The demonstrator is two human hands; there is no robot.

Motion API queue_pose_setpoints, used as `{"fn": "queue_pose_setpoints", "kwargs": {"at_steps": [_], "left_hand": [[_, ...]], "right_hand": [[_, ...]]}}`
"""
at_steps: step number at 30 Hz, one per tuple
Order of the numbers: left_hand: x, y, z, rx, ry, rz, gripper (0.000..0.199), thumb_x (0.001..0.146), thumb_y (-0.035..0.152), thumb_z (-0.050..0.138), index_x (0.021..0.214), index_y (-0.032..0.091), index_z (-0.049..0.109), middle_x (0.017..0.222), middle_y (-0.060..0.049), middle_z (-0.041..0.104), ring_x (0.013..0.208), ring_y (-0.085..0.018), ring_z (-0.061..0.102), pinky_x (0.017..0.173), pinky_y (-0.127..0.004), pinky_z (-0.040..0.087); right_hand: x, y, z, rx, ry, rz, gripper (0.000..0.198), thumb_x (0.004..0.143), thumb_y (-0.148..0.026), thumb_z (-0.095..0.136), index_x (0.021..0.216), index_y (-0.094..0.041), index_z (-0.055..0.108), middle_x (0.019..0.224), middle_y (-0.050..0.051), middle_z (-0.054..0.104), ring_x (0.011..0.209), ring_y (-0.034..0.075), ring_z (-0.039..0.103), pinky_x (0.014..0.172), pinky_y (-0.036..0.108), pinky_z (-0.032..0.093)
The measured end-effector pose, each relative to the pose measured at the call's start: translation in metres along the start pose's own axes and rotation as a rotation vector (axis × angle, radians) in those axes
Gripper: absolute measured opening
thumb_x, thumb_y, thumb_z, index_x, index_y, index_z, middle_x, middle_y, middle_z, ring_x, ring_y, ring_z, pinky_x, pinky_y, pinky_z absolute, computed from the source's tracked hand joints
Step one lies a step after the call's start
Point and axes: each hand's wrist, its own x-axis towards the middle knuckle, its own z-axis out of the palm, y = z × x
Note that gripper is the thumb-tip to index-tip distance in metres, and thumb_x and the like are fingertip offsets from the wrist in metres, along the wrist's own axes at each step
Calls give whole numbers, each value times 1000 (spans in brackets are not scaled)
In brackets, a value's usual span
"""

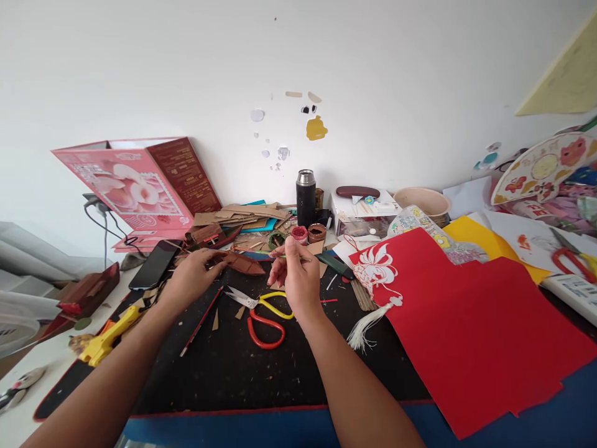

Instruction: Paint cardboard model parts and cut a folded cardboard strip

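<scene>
My left hand (198,272) is closed with thumb and fingers pinching the near end of a brown-painted cardboard piece (245,264), folded and pointed at its right end. To its right, my right hand (301,277) is closed around a thin paintbrush (256,252), whose slim shaft points left over the brown piece. The brush's tip is too small to make out. Just below the hands lie scissors (252,303) with one yellow and one red handle, blades apart. A dark red pencil (201,322) rests left of them on the black mat (209,379).
Open paint jars, one red (299,234) and one brown (317,233), stand behind my right hand beside a black flask (306,199). Cardboard scraps (237,216) are piled behind. A phone (156,264) and yellow glue gun (109,336) lie left; red paper (466,330) covers the right.
</scene>
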Motion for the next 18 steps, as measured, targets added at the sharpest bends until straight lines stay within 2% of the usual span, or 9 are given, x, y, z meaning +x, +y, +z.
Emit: {"fn": "queue_pose_setpoints", "kwargs": {"at_steps": [3,6,12,18], "left_hand": [[8,-13,5,54,-7,111,47,91,52,54,115,20,78,121,-17,78,119,-37,68,107,-50,51],[15,-24,9,75,-66,169,48,88,49,58,121,20,77,126,-18,77,125,-39,64,113,-52,47],[22,-39,9,80,-131,216,52,85,48,64,128,22,74,133,-17,75,132,-40,60,117,-56,42],[27,-39,7,113,-131,281,54,87,40,59,135,18,72,139,-17,72,137,-40,55,120,-57,38]], "right_hand": [[0,0,0,-13,9,-7,63,90,-81,61,76,-19,66,48,-4,57,33,10,53,35,21,30],[1,0,0,-27,20,-9,63,90,-80,61,75,-19,66,48,-3,57,33,10,52,35,21,30],[-1,-1,2,-48,17,10,63,90,-81,61,74,-20,65,47,-3,56,33,11,52,35,22,31],[-5,0,4,-43,-6,27,63,90,-80,63,75,-19,66,49,-3,57,34,11,53,37,22,31]]}}
